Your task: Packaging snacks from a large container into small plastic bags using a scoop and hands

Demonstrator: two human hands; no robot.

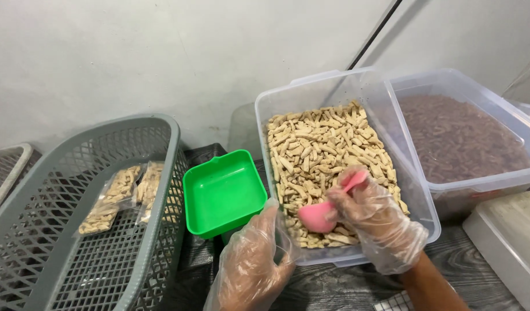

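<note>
My right hand, in a thin clear plastic glove, grips a pink scoop and digs it into pale stick-shaped snacks that fill a clear plastic tub. My left hand, gloved the same way, rests against the tub's near left corner with its fingers spread; it holds nothing. An empty green square tray sits just left of the tub, above my left hand.
A grey lattice basket at the left holds two sealed clear bags of the same snacks. A second clear tub with dark brown snacks stands at the right. A white lidded box sits at the right front.
</note>
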